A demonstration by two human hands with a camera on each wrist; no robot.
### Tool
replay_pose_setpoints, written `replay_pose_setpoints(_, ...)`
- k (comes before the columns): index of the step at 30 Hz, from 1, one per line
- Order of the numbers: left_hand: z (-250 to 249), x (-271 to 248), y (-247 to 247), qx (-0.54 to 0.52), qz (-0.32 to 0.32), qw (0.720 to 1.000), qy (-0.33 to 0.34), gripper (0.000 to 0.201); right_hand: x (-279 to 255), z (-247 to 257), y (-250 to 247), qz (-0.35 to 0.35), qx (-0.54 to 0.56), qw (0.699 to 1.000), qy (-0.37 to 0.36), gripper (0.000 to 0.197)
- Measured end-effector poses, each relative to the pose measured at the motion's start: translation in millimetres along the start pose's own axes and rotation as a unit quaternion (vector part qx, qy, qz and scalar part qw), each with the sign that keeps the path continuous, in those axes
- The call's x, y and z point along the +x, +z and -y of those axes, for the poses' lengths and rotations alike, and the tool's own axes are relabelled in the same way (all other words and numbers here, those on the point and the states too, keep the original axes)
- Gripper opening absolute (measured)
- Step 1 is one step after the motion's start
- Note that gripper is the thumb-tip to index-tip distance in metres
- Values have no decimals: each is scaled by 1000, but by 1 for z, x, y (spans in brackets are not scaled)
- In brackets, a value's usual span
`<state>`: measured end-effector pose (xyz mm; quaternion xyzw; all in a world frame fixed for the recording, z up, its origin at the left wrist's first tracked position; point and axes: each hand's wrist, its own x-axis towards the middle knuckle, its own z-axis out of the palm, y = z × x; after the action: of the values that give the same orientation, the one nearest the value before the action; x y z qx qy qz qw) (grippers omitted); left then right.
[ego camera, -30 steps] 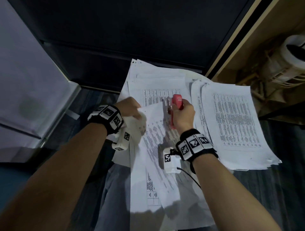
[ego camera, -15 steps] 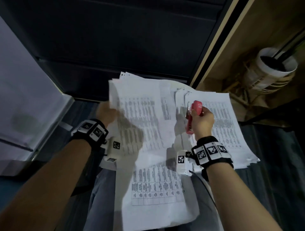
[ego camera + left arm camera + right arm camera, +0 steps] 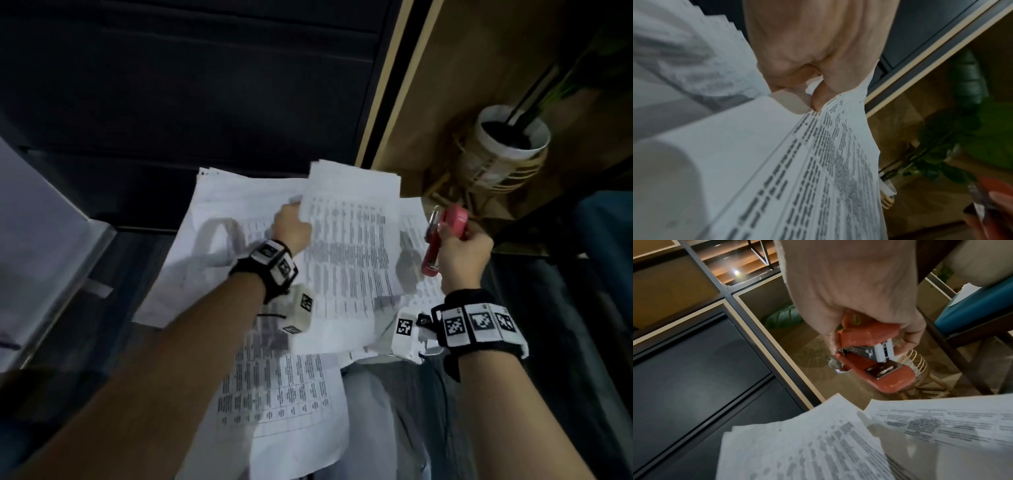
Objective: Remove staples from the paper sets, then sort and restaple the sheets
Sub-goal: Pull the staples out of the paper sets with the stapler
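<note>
My left hand (image 3: 291,229) pinches the upper left edge of a printed paper set (image 3: 349,260) and holds it lifted over the other sheets; the left wrist view shows thumb and fingers (image 3: 818,97) clamped on the set's corner (image 3: 838,146). My right hand (image 3: 459,253) grips a red stapler (image 3: 442,236) to the right of the lifted set, clear of the paper; the right wrist view shows the stapler (image 3: 869,356) with its mouth ajar and nothing in it. A spread pile of printed sheets (image 3: 239,212) lies beneath, and one sheet (image 3: 281,397) rests on my lap.
A dark cabinet front (image 3: 205,85) stands behind the papers. At the right is a wooden shelf bay (image 3: 479,68) holding a white plant pot (image 3: 507,150) on a wire stand. A grey surface (image 3: 34,222) lies at the left; a blue seat (image 3: 972,308) at the far right.
My left hand has lifted the paper set off the lap and swung it up and to the right. My right hand, still holding the stapler, has moved rightward away from the sheets.
</note>
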<state>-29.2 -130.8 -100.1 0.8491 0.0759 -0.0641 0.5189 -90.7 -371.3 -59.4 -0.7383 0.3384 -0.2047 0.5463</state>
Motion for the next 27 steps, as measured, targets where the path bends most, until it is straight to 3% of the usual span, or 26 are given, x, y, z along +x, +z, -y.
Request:
replay_pose_setpoints(6, -2, -2, 65, 98, 42, 994, -19, 42, 11, -15, -15, 0, -61, 998, 5, 31)
replay_pose_setpoints(11, 11, 7, 67, 119, 94, 988, -32, 67, -6, -29, 6, 76, -80, 994, -17, 19)
replay_pose_setpoints(14, 15, 9, 49, 227, 73, 971, -6, 69, -17, -46, 32, 147, -129, 981, -4, 17)
replay_pose_setpoints(18, 27, 9, -2, 399, 114, 909, -40, 59, -32, -60, 62, 239, -230, 943, -13, 18)
replay_pose_setpoints(24, 57, -5, -70, 461, 193, 865, -45, 58, -38, -66, 93, 280, -372, 882, -69, 27)
replay_pose_setpoints(27, 71, -13, -85, 453, 202, 867, -41, 51, -36, -66, 101, 278, -411, 865, -77, 27)
